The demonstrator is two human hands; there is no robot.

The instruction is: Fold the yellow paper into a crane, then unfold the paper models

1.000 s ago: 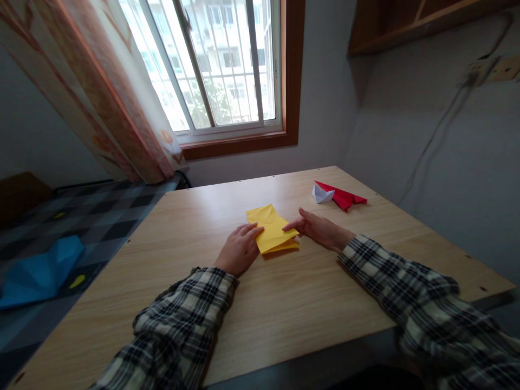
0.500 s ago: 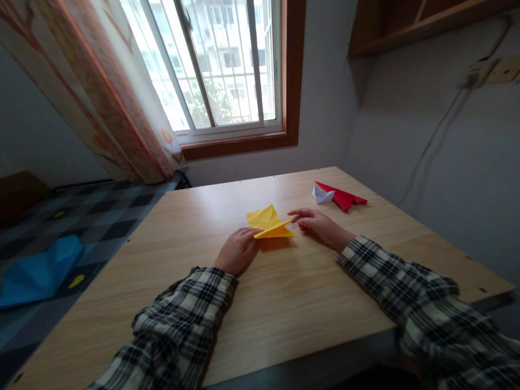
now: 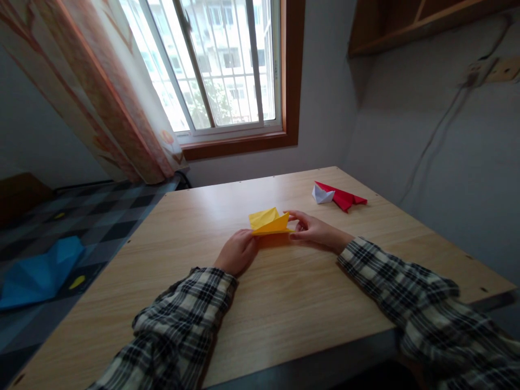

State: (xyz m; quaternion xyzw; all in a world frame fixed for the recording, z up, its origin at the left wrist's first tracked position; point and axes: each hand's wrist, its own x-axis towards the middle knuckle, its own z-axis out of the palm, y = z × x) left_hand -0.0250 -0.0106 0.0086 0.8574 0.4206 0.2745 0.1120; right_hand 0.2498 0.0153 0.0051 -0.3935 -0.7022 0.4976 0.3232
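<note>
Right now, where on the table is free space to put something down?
Free: the table between the two sleeves, and its left part toward the curtain. Crowded: the middle, where both hands, left hand and right hand, hold the yellow paper; the red and white paper occupies the far right corner.

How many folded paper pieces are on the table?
2: the yellow paper mid-table, held between the left hand and right hand, and the red and white paper at the far right.
</note>
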